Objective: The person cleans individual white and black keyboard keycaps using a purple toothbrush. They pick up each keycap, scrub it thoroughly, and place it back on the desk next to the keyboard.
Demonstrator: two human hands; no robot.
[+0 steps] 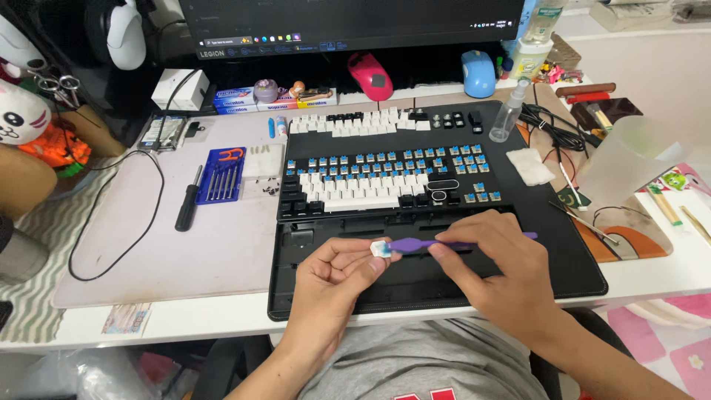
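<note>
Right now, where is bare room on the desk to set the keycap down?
The left hand pinches the keycap; the right hand holds the purple tool. Bare patches: the grey mat between black screwdriver and keyboard, and the black mat right of the hands. It is crowded behind the keyboard and at far right.

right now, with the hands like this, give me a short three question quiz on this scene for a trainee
1. True or false: the left hand pinches a small white keycap.
2. What does the right hand hold? A) black screwdriver B) purple brush C) spray bottle
3. Fill in: the black screwdriver lies just left of the ___ tool tray.

Key: 1 true; 2 B, the purple brush, its tip at the keycap, over the black keyboard case below the keyboard; 3 blue.
</note>
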